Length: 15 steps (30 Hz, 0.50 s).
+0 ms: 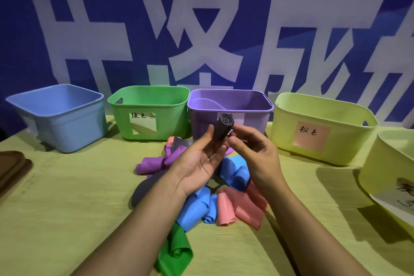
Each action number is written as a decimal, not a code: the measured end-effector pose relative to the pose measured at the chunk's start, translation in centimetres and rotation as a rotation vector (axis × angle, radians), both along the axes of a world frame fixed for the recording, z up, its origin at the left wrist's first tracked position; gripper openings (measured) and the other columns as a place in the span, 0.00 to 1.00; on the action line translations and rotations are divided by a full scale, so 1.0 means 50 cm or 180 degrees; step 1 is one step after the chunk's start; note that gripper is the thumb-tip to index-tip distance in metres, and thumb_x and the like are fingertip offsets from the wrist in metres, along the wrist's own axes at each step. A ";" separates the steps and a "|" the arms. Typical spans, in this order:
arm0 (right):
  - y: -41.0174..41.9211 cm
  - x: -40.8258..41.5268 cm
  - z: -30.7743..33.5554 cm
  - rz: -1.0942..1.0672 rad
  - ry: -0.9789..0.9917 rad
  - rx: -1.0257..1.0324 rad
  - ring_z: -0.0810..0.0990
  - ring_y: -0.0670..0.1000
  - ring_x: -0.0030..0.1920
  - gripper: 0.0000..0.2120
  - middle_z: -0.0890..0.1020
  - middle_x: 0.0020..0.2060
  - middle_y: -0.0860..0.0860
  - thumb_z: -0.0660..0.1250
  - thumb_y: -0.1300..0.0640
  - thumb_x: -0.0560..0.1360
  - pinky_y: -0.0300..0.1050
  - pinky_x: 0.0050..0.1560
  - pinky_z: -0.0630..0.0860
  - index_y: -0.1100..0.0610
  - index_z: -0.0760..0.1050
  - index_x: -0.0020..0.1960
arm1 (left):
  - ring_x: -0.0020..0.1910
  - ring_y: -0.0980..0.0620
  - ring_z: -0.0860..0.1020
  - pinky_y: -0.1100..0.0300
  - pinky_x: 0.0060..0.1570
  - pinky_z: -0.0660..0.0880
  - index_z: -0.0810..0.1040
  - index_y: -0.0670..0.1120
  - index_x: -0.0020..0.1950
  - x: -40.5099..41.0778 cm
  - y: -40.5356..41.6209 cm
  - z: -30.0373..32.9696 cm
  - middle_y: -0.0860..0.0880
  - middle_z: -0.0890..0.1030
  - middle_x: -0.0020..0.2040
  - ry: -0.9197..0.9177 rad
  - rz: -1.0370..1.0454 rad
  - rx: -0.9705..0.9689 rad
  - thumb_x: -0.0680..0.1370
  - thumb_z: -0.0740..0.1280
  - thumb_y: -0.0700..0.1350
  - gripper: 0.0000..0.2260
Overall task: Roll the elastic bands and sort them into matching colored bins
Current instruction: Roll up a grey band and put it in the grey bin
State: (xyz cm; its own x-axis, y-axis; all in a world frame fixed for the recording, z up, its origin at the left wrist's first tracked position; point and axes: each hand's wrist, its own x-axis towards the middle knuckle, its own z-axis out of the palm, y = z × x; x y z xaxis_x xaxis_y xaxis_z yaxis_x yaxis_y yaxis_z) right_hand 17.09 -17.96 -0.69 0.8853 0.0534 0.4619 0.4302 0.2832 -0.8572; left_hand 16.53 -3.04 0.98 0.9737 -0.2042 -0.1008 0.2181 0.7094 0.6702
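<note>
Two of our hands hold one dark grey rolled rubber band (223,129) up near the purple plastic bin (230,107). Our left hand (199,161) cups it with loose fingers; our right hand (253,152) pinches its end. We think it feels soft, light and springy, so we should squeeze around the middle or it unrolls.

Yellow-green table (67,208) carries bins (147,114) and bands (237,206).
</note>
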 end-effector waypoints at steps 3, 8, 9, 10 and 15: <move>-0.021 0.010 0.003 0.0088 -0.0218 -0.0185 0.84 0.51 0.53 0.15 0.86 0.53 0.50 0.76 0.58 0.70 0.43 0.57 0.80 0.47 0.85 0.55 | 0.34 0.53 0.84 0.65 0.37 0.82 0.88 0.39 0.44 -0.003 0.005 0.003 0.44 0.86 0.42 0.0221 -0.0135 0.0014 0.71 0.71 0.48 0.13; -0.021 0.006 0.005 0.0464 -0.0303 -0.0320 0.81 0.55 0.65 0.26 0.84 0.62 0.55 0.79 0.54 0.70 0.50 0.66 0.78 0.56 0.78 0.66 | 0.31 0.54 0.83 0.67 0.32 0.80 0.88 0.42 0.42 -0.014 0.006 0.001 0.46 0.85 0.37 0.0443 -0.0491 0.0423 0.71 0.72 0.49 0.12; -0.019 0.002 0.008 0.0439 -0.0316 -0.0347 0.82 0.55 0.64 0.25 0.85 0.60 0.55 0.79 0.54 0.70 0.50 0.66 0.78 0.55 0.79 0.65 | 0.31 0.54 0.83 0.66 0.32 0.80 0.89 0.42 0.42 -0.016 0.007 0.001 0.46 0.85 0.38 0.0440 -0.0494 0.0465 0.70 0.72 0.49 0.11; -0.018 -0.001 0.010 0.0340 -0.0356 -0.0393 0.83 0.55 0.62 0.23 0.86 0.58 0.54 0.79 0.54 0.69 0.50 0.65 0.78 0.54 0.81 0.63 | 0.32 0.54 0.83 0.66 0.32 0.80 0.89 0.42 0.42 -0.019 0.007 0.002 0.46 0.85 0.38 0.0406 -0.0477 0.0501 0.70 0.72 0.49 0.11; -0.010 -0.009 0.017 -0.0502 -0.0821 -0.0727 0.86 0.47 0.53 0.19 0.88 0.50 0.44 0.78 0.64 0.70 0.40 0.58 0.79 0.48 0.82 0.56 | 0.38 0.52 0.85 0.63 0.39 0.83 0.87 0.42 0.47 -0.031 -0.007 0.012 0.46 0.86 0.40 0.0010 -0.0276 0.0609 0.74 0.70 0.50 0.12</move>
